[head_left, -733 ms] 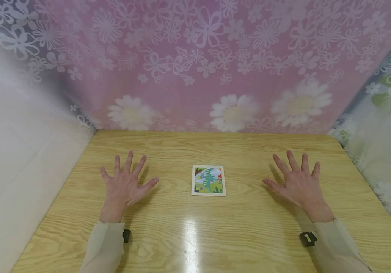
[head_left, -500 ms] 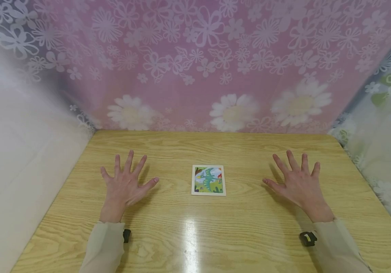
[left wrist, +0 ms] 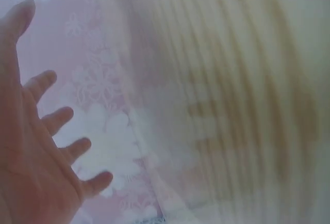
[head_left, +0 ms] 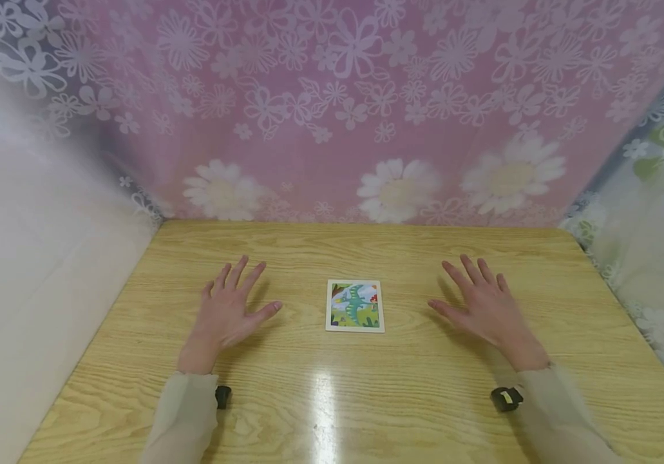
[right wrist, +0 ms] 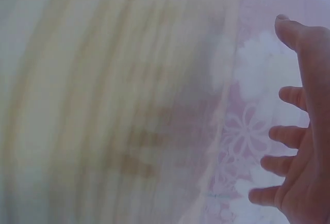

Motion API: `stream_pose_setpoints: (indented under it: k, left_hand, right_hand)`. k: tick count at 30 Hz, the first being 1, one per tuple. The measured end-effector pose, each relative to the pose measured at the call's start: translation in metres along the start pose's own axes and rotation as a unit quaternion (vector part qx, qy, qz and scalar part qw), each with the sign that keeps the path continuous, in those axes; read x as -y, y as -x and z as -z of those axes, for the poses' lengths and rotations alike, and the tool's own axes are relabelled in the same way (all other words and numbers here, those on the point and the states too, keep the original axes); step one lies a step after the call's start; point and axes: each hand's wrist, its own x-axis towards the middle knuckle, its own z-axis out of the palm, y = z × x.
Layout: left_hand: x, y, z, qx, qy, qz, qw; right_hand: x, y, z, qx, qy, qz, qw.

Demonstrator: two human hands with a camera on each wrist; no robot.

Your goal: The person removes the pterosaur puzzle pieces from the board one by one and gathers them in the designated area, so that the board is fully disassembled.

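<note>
A square picture puzzle (head_left: 355, 306) with a pale border lies flat near the middle of the wooden table, showing a green flying dinosaur turned sideways. To its left my left hand (head_left: 228, 314) hovers over the wood, fingers spread and holding nothing. My right hand (head_left: 485, 312) is on the other side of the picture, also with fingers apart and nothing in it. Both thumbs point inward, each well short of the picture. In the left wrist view the palm of the left hand (left wrist: 38, 162) shows, and the right wrist view shows the right hand (right wrist: 304, 146) likewise.
The wooden table (head_left: 285, 251) ends at a pink flowered curtain (head_left: 320, 116) at the back. White cloth (head_left: 30, 258) hangs along the left side, and a pale flowered sheet (head_left: 650, 225) along the right. Black wrist cameras (head_left: 507, 399) sit at the cuffs.
Both hands have moved inward toward the picture, from wider apart. Their fingers are less widely spread than before. The picture stays in place.
</note>
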Motion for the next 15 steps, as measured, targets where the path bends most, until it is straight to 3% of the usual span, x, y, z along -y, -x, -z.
stream_pose_setpoints:
  k: [7, 15]
  left_hand:
    - [-0.02, -0.011, -0.005, 0.021, 0.066, -0.032, 0.9971]
    - [-0.05, -0.025, -0.013, 0.041, 0.083, -0.068, 0.9933]
  right_hand:
    - [0.018, -0.02, -0.011, 0.008, -0.079, 0.043, 0.9959]
    - [0.041, -0.038, -0.024, 0.008, -0.147, 0.079, 0.9859]
